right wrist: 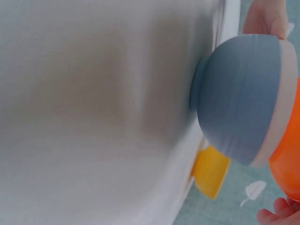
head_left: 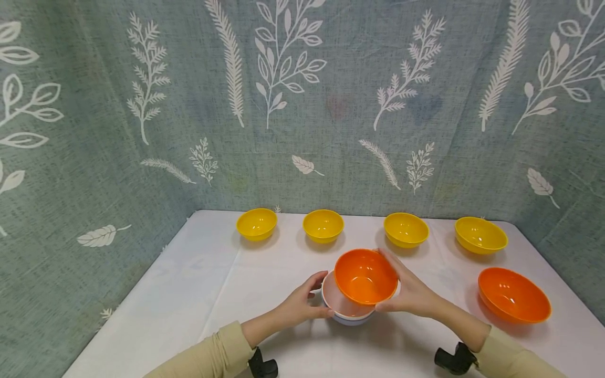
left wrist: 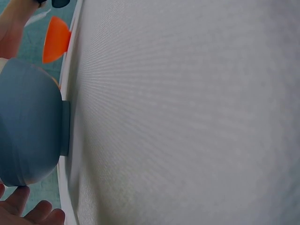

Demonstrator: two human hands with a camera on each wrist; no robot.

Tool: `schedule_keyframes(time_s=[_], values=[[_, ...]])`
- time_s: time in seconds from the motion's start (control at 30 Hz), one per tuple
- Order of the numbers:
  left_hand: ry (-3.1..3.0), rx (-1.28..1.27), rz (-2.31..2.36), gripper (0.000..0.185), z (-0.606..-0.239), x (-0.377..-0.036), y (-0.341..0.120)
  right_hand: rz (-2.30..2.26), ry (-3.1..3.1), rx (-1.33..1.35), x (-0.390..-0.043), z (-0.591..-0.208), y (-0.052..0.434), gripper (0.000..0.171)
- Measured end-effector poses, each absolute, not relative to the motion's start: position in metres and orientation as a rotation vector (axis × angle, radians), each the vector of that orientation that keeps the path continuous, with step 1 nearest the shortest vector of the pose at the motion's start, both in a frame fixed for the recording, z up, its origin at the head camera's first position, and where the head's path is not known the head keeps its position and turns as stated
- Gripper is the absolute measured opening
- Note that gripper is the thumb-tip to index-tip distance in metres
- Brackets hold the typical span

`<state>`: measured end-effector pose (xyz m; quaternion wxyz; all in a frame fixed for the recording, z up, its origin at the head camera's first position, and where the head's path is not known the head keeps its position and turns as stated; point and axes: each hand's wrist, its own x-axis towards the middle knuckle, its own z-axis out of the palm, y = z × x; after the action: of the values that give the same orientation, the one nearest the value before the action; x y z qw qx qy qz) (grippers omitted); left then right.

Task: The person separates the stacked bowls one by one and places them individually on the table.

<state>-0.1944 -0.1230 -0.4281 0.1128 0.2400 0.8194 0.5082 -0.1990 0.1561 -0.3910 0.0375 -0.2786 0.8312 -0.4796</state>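
Note:
My right hand [head_left: 406, 291] holds a small orange bowl [head_left: 365, 278] by its right side, thumb low and fingers at the far rim. The orange bowl is slightly tilted and overlaps a pale bowl [head_left: 333, 294] with a white rim and blue outside. In the right wrist view the blue bowl [right wrist: 239, 98] stands upright with its foot close to the cloth, the orange bowl [right wrist: 288, 159] above its rim. My left hand [head_left: 302, 302] curves round the blue bowl's left side, thumb in front and fingers behind. Its fingers [left wrist: 40, 212] show under the bowl's side in the left wrist view.
Along the back of the white-covered table [head_left: 189, 294] stand several yellow bowls, the leftmost [head_left: 257, 226] near the back left and the rightmost [head_left: 480, 236] near the right corner. A larger orange bowl [head_left: 513, 296] sits at the right. A leaf-patterned curtain [head_left: 331, 157] surrounds the table.

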Motion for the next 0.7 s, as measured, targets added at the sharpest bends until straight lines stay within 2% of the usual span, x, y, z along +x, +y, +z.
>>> schedule_keyframes(time_s=[0.7], values=[[2.407,0.71,1.482,0.083,-0.429,-0.196,-0.123,-1.481,2.639,-0.743,-0.188,-0.382,0.182,0.102]])
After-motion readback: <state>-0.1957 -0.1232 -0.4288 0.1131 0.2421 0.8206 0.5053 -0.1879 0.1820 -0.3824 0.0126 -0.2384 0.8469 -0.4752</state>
